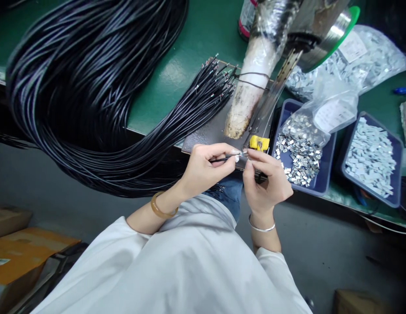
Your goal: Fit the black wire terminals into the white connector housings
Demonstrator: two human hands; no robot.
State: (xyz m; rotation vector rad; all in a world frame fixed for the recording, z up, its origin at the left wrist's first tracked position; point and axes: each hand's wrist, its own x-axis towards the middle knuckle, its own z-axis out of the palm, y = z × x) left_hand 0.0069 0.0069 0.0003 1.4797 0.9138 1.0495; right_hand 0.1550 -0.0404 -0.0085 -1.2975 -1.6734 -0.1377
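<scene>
Left hand point(206, 166) pinches black cable point(223, 158) | right hand point(266, 176) at its tip, grip too small for me to tell | tip between hands, near yellow piece point(259, 142) | I judge: cable-end work; next move needs steady alignment

Cables point(75, 135) left, trays point(325, 170) right

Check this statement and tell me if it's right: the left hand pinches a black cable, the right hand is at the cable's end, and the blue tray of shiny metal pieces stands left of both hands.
The tray's side is wrong: the head view shows the blue tray of shiny metal pieces right of both hands. The left hand does pinch a black cable, with the right hand at its end.
</scene>
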